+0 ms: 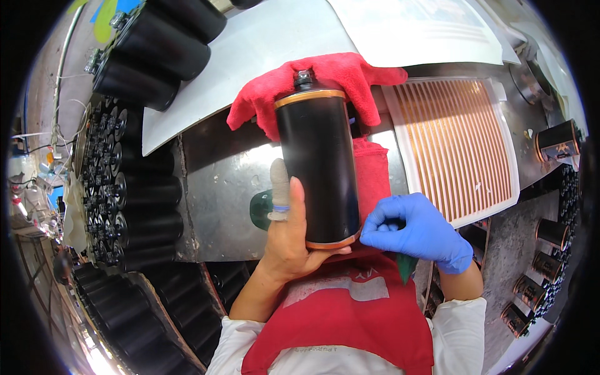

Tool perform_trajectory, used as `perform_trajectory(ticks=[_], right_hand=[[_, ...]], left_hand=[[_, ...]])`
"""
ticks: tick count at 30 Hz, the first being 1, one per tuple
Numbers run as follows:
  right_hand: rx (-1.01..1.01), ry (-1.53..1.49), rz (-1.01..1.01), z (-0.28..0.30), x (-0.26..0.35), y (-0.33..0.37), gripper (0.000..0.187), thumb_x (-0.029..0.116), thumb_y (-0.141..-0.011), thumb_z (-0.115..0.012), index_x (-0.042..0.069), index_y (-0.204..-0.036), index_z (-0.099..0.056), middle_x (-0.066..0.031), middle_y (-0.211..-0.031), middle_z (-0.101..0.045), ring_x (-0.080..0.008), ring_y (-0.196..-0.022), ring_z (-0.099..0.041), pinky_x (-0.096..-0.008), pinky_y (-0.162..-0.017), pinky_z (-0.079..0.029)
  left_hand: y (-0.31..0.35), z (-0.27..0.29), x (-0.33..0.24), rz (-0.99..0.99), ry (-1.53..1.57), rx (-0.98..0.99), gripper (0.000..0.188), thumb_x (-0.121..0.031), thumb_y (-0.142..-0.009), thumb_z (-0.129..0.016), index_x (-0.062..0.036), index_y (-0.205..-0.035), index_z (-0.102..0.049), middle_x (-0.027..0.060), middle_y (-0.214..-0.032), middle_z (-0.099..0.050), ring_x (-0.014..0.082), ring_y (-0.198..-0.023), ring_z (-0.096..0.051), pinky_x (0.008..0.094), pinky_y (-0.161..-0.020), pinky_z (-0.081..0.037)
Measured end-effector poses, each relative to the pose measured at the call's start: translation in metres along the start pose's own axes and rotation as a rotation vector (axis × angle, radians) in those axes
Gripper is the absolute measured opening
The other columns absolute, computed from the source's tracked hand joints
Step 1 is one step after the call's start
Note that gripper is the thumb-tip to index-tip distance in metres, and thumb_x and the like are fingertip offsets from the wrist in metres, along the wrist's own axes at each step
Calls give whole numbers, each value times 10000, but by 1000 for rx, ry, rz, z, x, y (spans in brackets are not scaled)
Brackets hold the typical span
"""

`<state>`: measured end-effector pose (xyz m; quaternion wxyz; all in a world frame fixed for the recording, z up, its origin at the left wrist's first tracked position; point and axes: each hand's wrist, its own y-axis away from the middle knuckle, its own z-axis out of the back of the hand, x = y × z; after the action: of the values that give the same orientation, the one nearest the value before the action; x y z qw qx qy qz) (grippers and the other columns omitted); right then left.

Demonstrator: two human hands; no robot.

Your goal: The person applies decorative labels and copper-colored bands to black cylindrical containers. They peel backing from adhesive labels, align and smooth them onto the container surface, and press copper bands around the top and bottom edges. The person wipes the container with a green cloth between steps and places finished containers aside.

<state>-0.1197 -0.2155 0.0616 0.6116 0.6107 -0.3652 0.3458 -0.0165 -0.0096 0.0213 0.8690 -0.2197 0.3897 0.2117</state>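
A black cylinder (317, 165) lies on a red cloth (370, 169), its metal fitting (303, 77) pointing away from me. A gold band (310, 97) circles its far end; a copper-coloured strip (333, 242) runs along its near rim. My left hand (290, 234) grips the cylinder's near left side, thumb and fingers around the edge. One of its fingers wears a grey cover with a blue band. My right hand (412, 231), in a blue glove, pinches at the strip's right end by the rim. Its fingertips hide that end.
Right of the cylinder lies a white sheet with copper-coloured stripes (453, 147). Black cylinders (147, 209) are stacked at the left, others (159, 47) at the far left. Banded ones (553, 232) stand at the right. A dark green round object (261, 209) lies near my left hand.
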Motion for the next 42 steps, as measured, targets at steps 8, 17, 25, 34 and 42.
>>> perform_trajectory(ticks=[8, 17, 25, 34, 42], right_hand=[[-88, -182, 36, -9, -14, -3, 108, 99, -772, -701, 16, -826, -656, 36, -684, -563, -15, -591, -453, -173, -540, -393], [-88, -262, -1, -15, -13, -5, 119, 107, -775, -705, 24, -804, -624, 31, -699, -566, -11, -607, -465, -168, -550, -401], [-71, -276, 35, -15, -18, -6, 124, 100, -771, -708, 26, -801, -614, 30, -709, -563, -14, -619, -466, -169, -557, -401], [-55, -291, 63, -14, -24, -7, 128, 101, -760, -717, 34, -797, -614, 33, -709, -558, -16, -620, -463, -172, -556, -396], [-40, -286, 48, -10, -19, -4, 133, 102, -756, -720, 37, -804, -615, 38, -706, -554, -19, -625, -466, -174, -565, -394]], left_hand=[[-1, -7, 6, 21, 763, -11, 1074, -143, -750, -715, -21, -1426, 110, 219, -1472, -164, 352, -1317, -313, 410, -1038, -315], [-9, -1, -33, 282, 1007, -78, 908, 114, -785, -508, -53, -1440, 99, 186, -1473, -154, 270, -1277, -366, 356, -1000, -381], [-12, -4, -32, 204, 801, -74, 925, 137, -775, -526, -59, -1442, 83, 177, -1445, -217, 257, -1237, -412, 368, -917, -465], [-8, -8, -33, 199, 875, -67, 925, 133, -773, -525, -71, -1447, 75, 177, -1416, -280, 257, -1182, -469, 343, -906, -463], [-7, -2, -27, 168, 882, -31, 952, 91, -761, -566, -47, -1442, 85, 174, -1445, -235, 240, -1244, -407, 347, -983, -394]])
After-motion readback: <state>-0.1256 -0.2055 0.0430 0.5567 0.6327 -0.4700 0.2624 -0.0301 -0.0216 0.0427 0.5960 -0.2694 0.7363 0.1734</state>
